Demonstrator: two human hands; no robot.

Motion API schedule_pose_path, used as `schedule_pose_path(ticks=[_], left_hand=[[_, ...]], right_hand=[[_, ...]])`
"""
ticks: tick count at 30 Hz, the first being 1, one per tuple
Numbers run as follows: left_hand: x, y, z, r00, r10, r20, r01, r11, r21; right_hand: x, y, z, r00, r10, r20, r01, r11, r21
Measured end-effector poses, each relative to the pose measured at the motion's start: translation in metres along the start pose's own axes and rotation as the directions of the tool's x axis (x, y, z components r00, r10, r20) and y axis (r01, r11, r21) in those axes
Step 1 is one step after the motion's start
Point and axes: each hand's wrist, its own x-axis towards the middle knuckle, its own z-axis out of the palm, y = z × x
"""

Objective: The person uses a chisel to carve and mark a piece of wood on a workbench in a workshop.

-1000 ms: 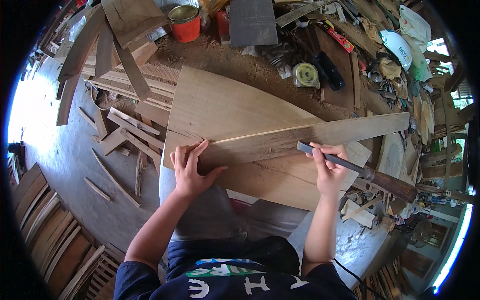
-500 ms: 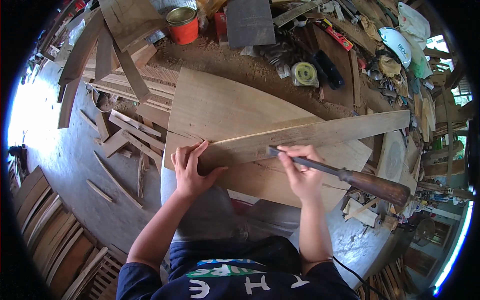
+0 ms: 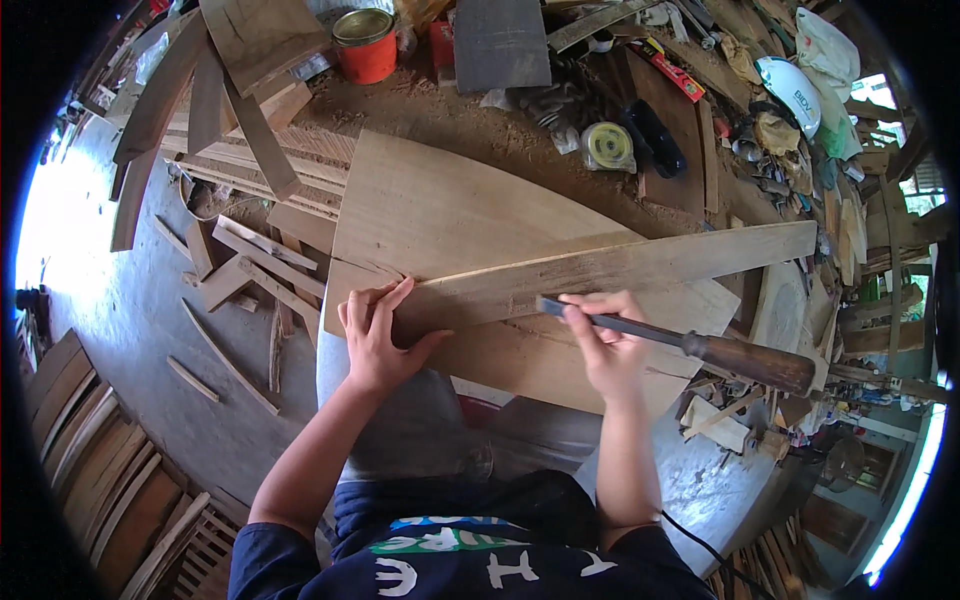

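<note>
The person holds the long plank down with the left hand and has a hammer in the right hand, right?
Not a hammer. The head view shows the right hand gripping a chisel with a wooden handle. The left hand does press on the plank.

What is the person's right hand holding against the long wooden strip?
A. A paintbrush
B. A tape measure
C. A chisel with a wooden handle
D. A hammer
C. The right hand grips the metal shaft of a chisel whose brown wooden handle points away to the right, its tip at the edge of the long strip, while the left hand presses the strip's end flat.
</note>
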Motion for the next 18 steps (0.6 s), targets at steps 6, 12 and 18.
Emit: schedule_pose_path(ticks=[6,12,18], left_hand=[[0.001,0.000,0.001,1.000,0.007,-0.008,-0.007,1.000,0.016],[0.002,0.001,-0.002,1.000,0.012,-0.009,-0.012,1.000,0.005],[0.001,0.001,0.002,1.000,0.011,-0.010,-0.011,1.000,0.001]], right_hand=[[0.008,0.002,-0.008,0.970,-0.193,0.147,0.217,0.962,-0.164],[0.026,-0.003,-0.042,0.987,-0.065,-0.149,0.072,0.996,0.044],[0.013,0.000,0.009,0.998,0.049,0.035,-0.045,0.994,-0.097]])
